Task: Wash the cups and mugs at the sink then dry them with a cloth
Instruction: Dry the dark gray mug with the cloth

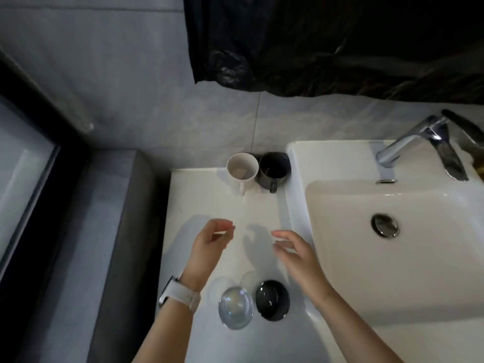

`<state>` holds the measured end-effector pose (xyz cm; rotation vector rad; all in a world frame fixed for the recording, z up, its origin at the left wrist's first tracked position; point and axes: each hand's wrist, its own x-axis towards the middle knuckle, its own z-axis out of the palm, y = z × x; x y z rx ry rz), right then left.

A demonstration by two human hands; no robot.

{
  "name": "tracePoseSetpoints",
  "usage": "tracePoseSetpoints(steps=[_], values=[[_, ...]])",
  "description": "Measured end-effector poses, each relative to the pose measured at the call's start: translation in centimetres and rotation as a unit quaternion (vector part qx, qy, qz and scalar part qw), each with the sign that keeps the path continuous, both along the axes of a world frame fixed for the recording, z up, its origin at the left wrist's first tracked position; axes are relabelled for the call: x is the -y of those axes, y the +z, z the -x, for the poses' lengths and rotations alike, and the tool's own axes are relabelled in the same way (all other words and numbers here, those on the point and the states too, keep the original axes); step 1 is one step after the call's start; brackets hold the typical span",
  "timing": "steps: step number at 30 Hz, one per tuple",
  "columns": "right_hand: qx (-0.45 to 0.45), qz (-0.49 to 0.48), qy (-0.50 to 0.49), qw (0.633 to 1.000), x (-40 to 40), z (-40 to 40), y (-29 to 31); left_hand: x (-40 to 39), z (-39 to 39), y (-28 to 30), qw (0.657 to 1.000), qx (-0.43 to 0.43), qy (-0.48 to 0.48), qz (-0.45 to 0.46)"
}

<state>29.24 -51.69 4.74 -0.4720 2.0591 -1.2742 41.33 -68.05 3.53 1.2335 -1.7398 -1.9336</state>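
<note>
Glass cup (236, 308): nearest, on the white counter (199, 205), beside the left wrist; wet or dry not tellable.
Black cup (272, 299): just beside the glass one, toward the basin; glossy, washed or not unclear.
Left hand (209, 244): above the counter, fingers loosely curled, holding nothing; white watch (180, 294) on wrist.
Right hand (293, 255): near the left, fingers relaxed and slightly spread, empty.
White mug (242, 169): upright at the counter's back, touching the grey mug (274, 170).
Basin (340, 258): holding no cups.
Tap (408, 142): no water visible.
Cloth: none in view.
Progress: probably early; washing and drying likely all ahead.
</note>
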Motion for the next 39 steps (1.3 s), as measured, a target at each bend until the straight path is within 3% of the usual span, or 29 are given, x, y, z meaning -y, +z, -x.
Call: tracePoseSetpoints(steps=[3, 6, 12, 19, 27, 37, 39], values=[[-0.140, -0.016, 0.104, 0.985, -5.3, -2.9, -0.4, -4.0, -5.8, 0.4, 0.996, 0.024, -0.066, 0.049], [-0.205, -0.059, 0.177, 0.961, -8.5, -5.2, -1.9, -7.5, -9.8, -1.8, 0.985, 0.076, -0.123, 0.098], [-0.156, -0.098, 0.153, 0.971, -9.3, -7.0, -4.2, -10.8, -11.2, -4.2, 0.979, 0.063, -0.127, 0.149], [-0.146, -0.096, 0.116, 0.978, -7.1, -6.7, -4.9, -9.5, -10.5, -5.0, 0.966, 0.093, -0.084, 0.226], [-0.241, -0.099, 0.119, 0.958, 1.4, -3.8, -4.9, -1.7, -8.3, -4.4, 0.971, 0.082, 0.044, 0.221], [-0.283, -0.051, 0.115, 0.951, 16.9, 1.7, -3.9, 10.5, -1.8, -4.6, 0.948, 0.121, 0.070, 0.287], [-0.318, -0.077, 0.125, 0.937, 19.6, 3.1, -3.4, 12.3, -0.7, -4.9, 0.944, 0.126, 0.075, 0.297]])
